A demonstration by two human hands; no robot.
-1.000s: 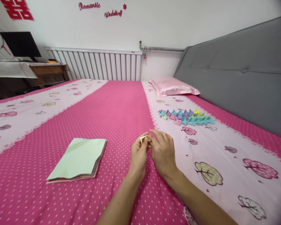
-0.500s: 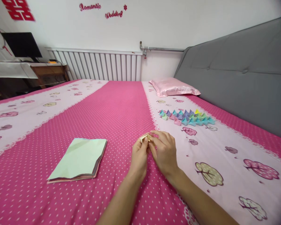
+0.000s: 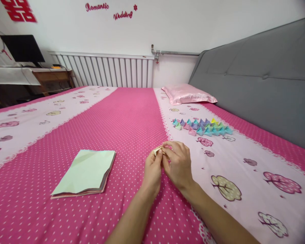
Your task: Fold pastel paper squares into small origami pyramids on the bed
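Between my two hands is a small folded piece of pale yellow paper (image 3: 157, 149), partly covered by my fingers. My left hand (image 3: 153, 168) pinches it from the left, thumb on the near side. From the right, my right hand (image 3: 178, 162) grips its other edge between thumb and fingertips. Beyond my hands, several small folded paper boats (image 3: 203, 127) in blue, purple, pink, green and yellow stand in rows on the bedspread. Left of my hands lies a stack of square coloured paper (image 3: 87, 171) with a pale green sheet on top.
Everything lies on a bed with a pink dotted bedspread (image 3: 127, 112). A pink pillow (image 3: 188, 94) rests near the grey padded headboard (image 3: 256, 74). A white radiator (image 3: 104, 70) runs along the wall, and a monitor (image 3: 22, 48) stands on a desk at the left.
My left hand has shifted slightly right, closer to my right hand, and the yellow paper between them shows less. The paper stack and the boats have stayed in place.
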